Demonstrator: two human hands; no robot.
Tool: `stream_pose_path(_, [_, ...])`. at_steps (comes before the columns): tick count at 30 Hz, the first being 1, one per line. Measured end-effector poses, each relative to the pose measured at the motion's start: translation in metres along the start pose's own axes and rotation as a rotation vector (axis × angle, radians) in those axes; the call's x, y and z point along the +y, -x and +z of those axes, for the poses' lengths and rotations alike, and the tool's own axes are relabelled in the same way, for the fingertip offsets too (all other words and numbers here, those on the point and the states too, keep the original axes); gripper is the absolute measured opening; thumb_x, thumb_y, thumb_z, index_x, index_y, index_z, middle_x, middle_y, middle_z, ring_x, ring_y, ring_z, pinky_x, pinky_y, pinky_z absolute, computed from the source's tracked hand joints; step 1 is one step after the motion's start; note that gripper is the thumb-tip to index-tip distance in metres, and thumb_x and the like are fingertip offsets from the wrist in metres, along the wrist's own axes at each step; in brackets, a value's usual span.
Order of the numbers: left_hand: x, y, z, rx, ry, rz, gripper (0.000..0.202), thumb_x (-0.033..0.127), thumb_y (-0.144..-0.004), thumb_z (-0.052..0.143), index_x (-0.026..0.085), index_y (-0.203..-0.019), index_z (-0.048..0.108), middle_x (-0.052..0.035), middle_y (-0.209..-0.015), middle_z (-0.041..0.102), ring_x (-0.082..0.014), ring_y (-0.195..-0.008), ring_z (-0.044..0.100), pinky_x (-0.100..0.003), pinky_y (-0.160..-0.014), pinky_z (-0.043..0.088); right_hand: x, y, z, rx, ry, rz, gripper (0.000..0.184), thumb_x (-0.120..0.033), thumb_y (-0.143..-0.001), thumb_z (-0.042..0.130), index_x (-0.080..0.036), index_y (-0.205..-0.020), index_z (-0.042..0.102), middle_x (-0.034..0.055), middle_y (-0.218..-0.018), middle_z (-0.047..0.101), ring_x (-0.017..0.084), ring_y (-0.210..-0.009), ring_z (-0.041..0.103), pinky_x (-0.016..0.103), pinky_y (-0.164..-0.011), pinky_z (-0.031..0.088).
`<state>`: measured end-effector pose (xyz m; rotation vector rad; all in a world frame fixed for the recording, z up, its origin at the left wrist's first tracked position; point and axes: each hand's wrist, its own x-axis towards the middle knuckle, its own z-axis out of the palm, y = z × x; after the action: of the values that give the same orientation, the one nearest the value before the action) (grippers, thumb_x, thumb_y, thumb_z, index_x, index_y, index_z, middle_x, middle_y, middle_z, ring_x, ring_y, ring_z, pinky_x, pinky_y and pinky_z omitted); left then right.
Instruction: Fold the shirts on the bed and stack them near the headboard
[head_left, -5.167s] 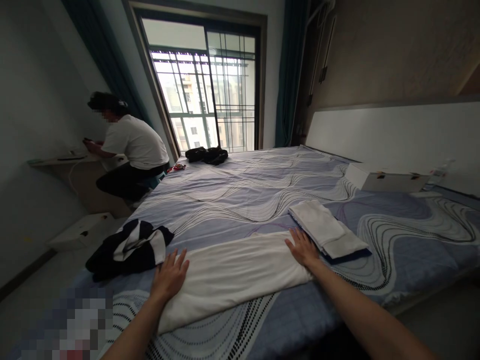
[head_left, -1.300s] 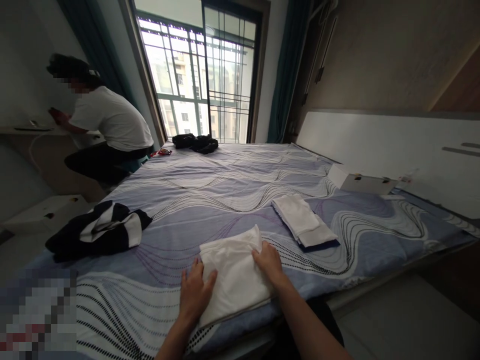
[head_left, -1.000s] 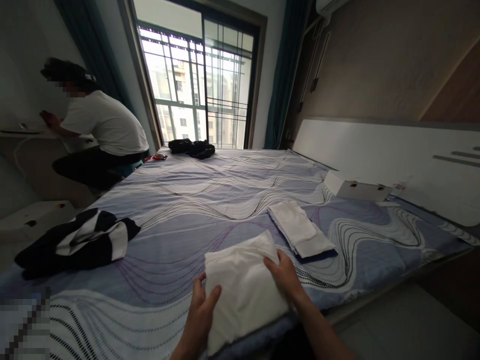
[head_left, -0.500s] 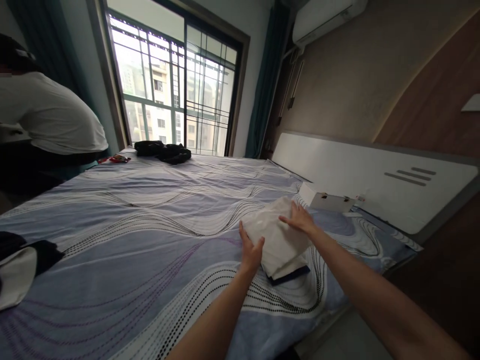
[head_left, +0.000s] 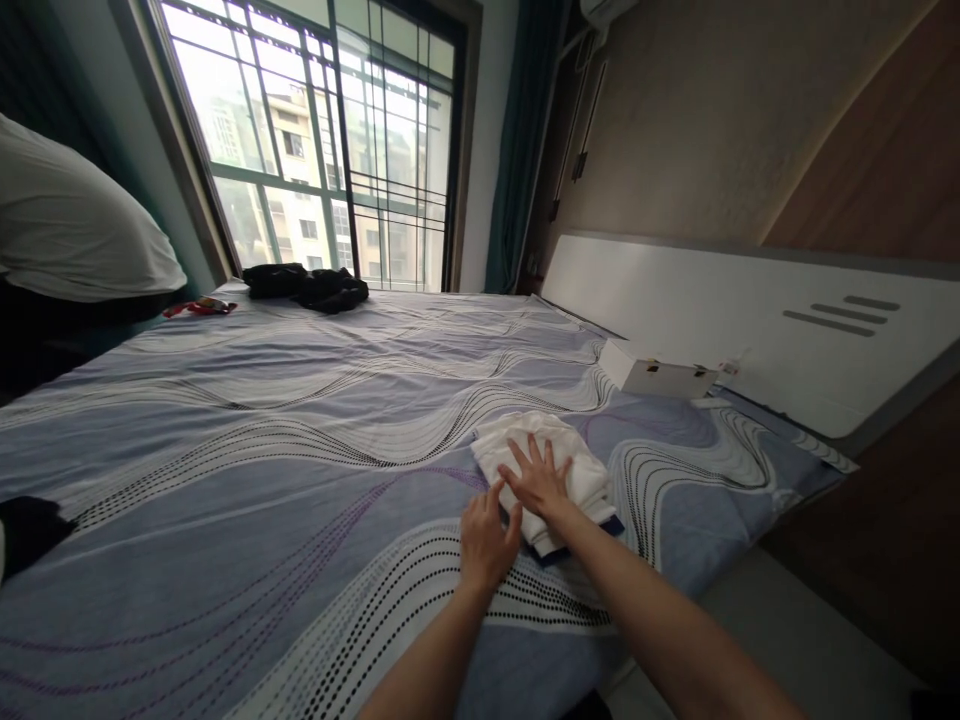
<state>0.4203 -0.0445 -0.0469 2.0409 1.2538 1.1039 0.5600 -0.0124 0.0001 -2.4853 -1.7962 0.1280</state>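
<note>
A folded white cloth item (head_left: pixel 585 475), perhaps a garment, lies on the patterned bedsheet (head_left: pixel 315 540). Beneath it, a dark blue folded piece (head_left: pixel 613 524) shows along the near edge. My right hand (head_left: pixel 538 475) rests flat on top of the white cloth with its fingers spread. Beside the cloth's left edge is my left hand (head_left: pixel 487 535), fingers apart and thumb out, its fingertips close to the cloth and to my right hand. Whether those fingertips touch the cloth, I cannot tell.
A white box (head_left: pixel 660 376) stands near the headboard (head_left: pixel 705 310). Black clothing (head_left: pixel 307 287) and a red packet (head_left: pixel 201 307) lie at the bed's far side. More dark cloth (head_left: pixel 34 530) is at the left edge. A person in a white top (head_left: pixel 82 220) bends over at the far left.
The white cloth, held between both hands before, now lies flatter on the stack. My right hand has moved left onto its top; my left hand has shifted slightly down. The view has tilted down.
</note>
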Motion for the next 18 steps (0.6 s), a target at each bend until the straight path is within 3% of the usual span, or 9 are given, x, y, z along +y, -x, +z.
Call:
stream_pose_path(3, [-0.006,-0.001,0.001,-0.072,0.129,-0.006,0.034,0.032,-0.09,0.05,0.023,-0.12,0.064,0.0006,-0.074,0.062,-0.0176,-0.073,0.059,-0.033,-0.079,0.047,-0.003,0.0,0.004,0.025,-0.02,0.001,0.071,-0.072,-0.096,0.018,-0.04,-0.159,0.014,0.0037,-0.169,0.002,0.041,-0.151,-0.004,0.075,-0.109,-0.003])
stream_pose_path(7, [-0.016,-0.005,0.007,0.022,0.361,-0.101,0.029,0.033,-0.087,0.053,0.021,-0.107,0.069,0.0054,-0.062,0.053,-0.0121,-0.057,0.05,-0.024,-0.062,0.042,0.0,-0.012,0.001,0.043,-0.028,-0.116,0.069,-0.067,-0.098,0.016,-0.037,-0.159,0.017,0.0048,-0.169,0.006,0.037,-0.152,-0.005,0.071,-0.112,-0.007])
stream_pose_path(11, [-0.021,-0.007,0.011,0.143,0.35,-0.12,0.031,0.03,-0.087,0.051,0.019,-0.107,0.071,0.0033,-0.064,0.057,-0.0122,-0.058,0.051,-0.024,-0.063,0.044,0.014,-0.045,-0.011,-0.056,-0.001,-0.135,0.065,-0.065,-0.099,0.016,-0.041,-0.159,0.013,-0.0027,-0.169,0.006,0.032,-0.153,-0.003,0.068,-0.115,-0.002])
stream_pose_path(14, [-0.021,-0.008,0.011,0.097,0.293,-0.059,0.032,0.024,-0.088,0.048,0.019,-0.109,0.072,-0.0014,-0.076,0.067,-0.0144,-0.069,0.06,-0.026,-0.071,0.048,0.021,-0.068,-0.013,-0.092,-0.022,0.024,0.063,-0.062,-0.099,0.012,-0.042,-0.159,0.008,-0.0041,-0.169,0.006,0.03,-0.152,0.006,0.066,-0.116,0.004])
stream_pose_path(18, [-0.018,-0.009,0.009,0.042,0.197,-0.048,0.036,0.018,-0.088,0.046,0.02,-0.114,0.07,-0.0067,-0.099,0.074,-0.018,-0.087,0.066,-0.032,-0.085,0.05,0.013,-0.071,-0.006,-0.021,-0.031,0.145,0.063,-0.061,-0.1,0.011,-0.041,-0.159,0.007,-0.001,-0.169,0.006,0.032,-0.152,0.005,0.067,-0.114,-0.004])
